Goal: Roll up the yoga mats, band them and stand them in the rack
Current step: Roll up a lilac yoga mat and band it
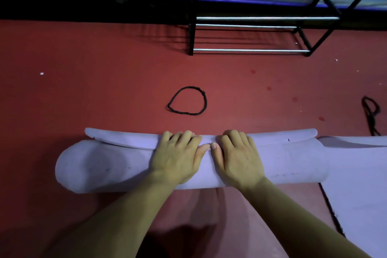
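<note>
The lilac mat (94, 165) lies nearly rolled, its last flap (125, 140) loose. Palm-down at mid-roll, the left hand (178, 159) and right hand (238, 159) curl their fingers (186, 135) over that flap.

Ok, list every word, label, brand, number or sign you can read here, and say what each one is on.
None: no readable text shows anywhere in this view.
The mat is plain lilac, with no logo or print on the part in view.
The band, the rack and the floor carry no writing.
The small white specks on the floor are too small to tell whether they are marked.
</note>
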A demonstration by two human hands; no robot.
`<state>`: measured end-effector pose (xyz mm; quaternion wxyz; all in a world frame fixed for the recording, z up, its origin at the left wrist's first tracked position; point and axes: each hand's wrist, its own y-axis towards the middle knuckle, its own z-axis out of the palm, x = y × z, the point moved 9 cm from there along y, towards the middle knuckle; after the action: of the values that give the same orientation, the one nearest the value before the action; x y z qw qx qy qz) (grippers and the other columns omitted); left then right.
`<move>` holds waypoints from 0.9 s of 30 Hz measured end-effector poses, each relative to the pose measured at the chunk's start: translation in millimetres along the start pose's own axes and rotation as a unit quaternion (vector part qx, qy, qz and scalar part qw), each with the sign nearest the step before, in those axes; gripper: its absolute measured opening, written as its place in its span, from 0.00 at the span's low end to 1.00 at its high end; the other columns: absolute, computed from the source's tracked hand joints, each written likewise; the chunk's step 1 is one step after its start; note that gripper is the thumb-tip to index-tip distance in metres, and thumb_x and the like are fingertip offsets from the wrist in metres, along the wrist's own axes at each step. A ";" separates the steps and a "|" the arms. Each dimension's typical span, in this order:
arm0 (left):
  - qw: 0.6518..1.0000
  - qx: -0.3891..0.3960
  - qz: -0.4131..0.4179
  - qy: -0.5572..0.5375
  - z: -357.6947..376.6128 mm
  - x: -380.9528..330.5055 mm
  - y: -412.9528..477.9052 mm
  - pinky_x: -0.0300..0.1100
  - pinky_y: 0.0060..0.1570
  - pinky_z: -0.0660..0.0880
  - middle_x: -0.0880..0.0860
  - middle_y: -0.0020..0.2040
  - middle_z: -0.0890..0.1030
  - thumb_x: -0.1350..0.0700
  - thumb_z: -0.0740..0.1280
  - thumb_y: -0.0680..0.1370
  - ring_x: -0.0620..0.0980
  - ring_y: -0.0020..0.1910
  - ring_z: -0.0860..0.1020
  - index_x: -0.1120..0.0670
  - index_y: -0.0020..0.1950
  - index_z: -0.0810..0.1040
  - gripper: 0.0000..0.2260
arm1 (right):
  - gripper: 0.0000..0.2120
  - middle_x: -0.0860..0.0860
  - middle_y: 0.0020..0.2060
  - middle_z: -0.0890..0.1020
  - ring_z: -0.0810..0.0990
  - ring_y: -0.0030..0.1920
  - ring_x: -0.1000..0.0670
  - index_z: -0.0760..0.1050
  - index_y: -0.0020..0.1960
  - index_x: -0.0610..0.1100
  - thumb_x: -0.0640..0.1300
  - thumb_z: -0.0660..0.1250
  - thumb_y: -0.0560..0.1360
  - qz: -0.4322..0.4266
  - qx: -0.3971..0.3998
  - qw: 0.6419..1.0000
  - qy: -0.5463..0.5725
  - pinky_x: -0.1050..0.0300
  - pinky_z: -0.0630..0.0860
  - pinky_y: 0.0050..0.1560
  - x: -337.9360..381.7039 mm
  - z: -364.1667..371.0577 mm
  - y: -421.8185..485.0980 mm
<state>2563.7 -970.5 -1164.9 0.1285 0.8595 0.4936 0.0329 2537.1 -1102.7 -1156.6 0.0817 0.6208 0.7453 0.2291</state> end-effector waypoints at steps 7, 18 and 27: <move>0.998 -0.030 0.019 0.044 -9.3 -7.5 -7.4 0.48 0.43 0.75 0.51 0.49 0.85 0.44 0.51 0.84 0.56 0.49 0.84 0.53 0.52 0.85 0.24 | 0.20 0.47 0.50 0.82 0.80 0.47 0.42 0.80 0.51 0.41 0.56 0.59 0.82 -0.043 0.012 0.999 -0.030 0.47 0.71 0.49 3.9 -1.3 -9.1; 0.989 0.125 -0.081 0.016 -7.2 46.2 -51.2 0.64 0.66 0.68 0.53 0.53 0.82 0.31 0.47 0.78 0.58 0.57 0.78 0.53 0.60 0.76 0.31 | 0.18 0.42 0.55 0.80 0.79 0.53 0.38 0.77 0.55 0.41 0.55 0.58 0.82 -0.054 -0.003 0.995 -0.084 0.43 0.69 0.53 20.6 -12.9 -42.8; 0.997 0.010 -0.069 0.011 -19.2 46.6 -55.9 0.53 0.57 0.76 0.53 0.48 0.84 0.44 0.52 0.80 0.56 0.50 0.82 0.56 0.52 0.82 0.23 | 0.18 0.44 0.51 0.78 0.75 0.47 0.39 0.77 0.52 0.40 0.52 0.55 0.83 -0.025 0.041 0.998 0.038 0.44 0.71 0.50 56.0 -20.6 -10.8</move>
<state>2537.0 -900.1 -1163.8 0.1164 0.8240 0.5538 0.0287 2507.0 -1055.1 -1134.0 0.0332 0.5958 0.7717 0.2199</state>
